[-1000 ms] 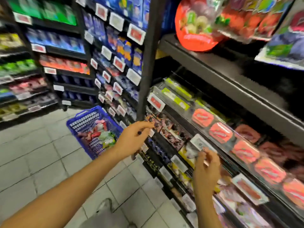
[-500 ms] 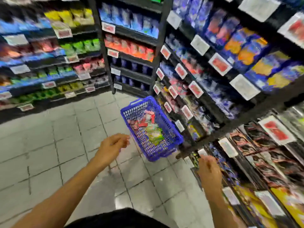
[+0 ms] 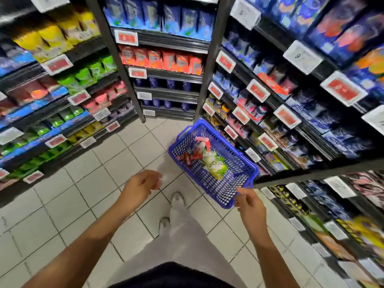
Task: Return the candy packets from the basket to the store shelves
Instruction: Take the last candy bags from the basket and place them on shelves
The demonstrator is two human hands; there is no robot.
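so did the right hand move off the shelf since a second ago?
Yes. The right hand left the shelf edge and now sits by the blue basket's near corner.

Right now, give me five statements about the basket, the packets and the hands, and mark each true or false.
1. The basket stands on the floor. True.
2. The basket is empty. False: packets lie in it.
3. The left hand holds a packet. False: it holds nothing.
4. The right hand is at the basket's near corner. True.
5. The basket is red. False: it is blue.
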